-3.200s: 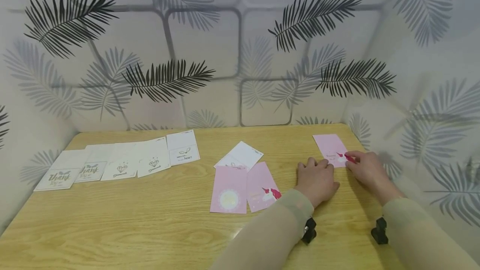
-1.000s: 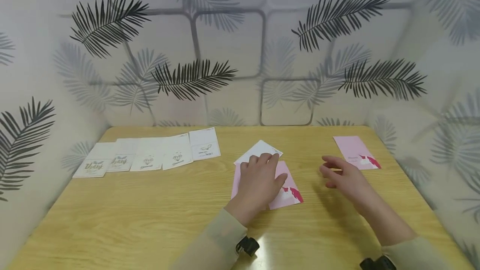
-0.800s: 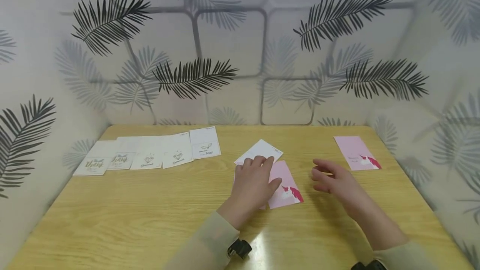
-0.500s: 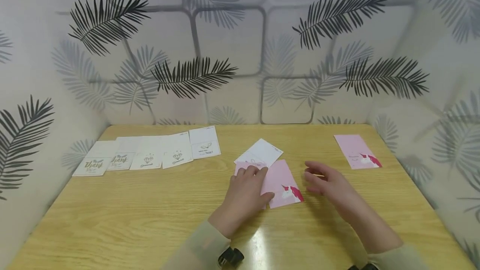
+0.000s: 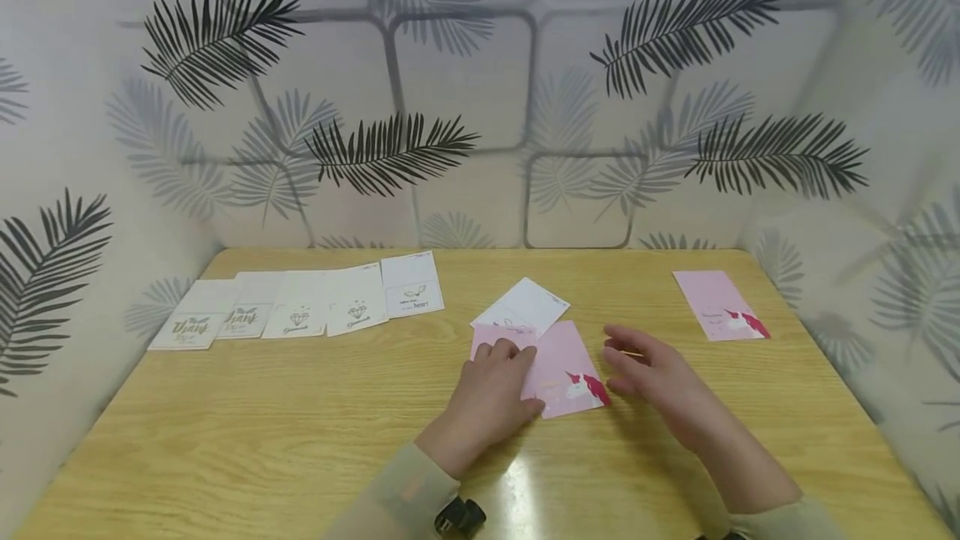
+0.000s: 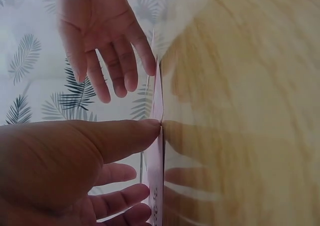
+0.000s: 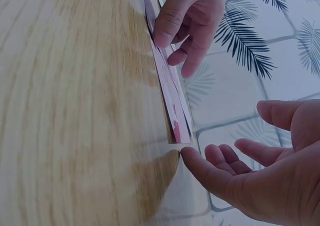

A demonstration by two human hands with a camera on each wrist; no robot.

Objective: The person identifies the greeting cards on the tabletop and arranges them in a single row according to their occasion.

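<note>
My left hand (image 5: 487, 398) rests on a pink card (image 5: 486, 332) at the middle of the table, its fingertips on the card's face and its thumb at the lower right edge. Most of that card is hidden beneath the hand. Just right of it lies a pink unicorn card (image 5: 566, 357). A white card (image 5: 528, 300) sits tilted behind both, partly covered by the left pink one. Beside the unicorn card's right edge hovers my right hand (image 5: 656, 373), holding nothing, its fingers loosely bent. The right wrist view has one fingertip low at the table by that card's (image 7: 175, 111) end.
On the wooden table (image 5: 300, 423), a row of several white cards (image 5: 296, 307) with thank-you, diamond and heart prints lies at the back left. Another pink unicorn card (image 5: 712, 302) lies at the back right. A leaf-patterned wall covering (image 5: 465, 107) surrounds the table's back and sides.
Both hands have left the far-right unicorn card and come to the middle cards. Lately my left hand slid toward me over its pink card, and my right hand moved left toward the unicorn card.
</note>
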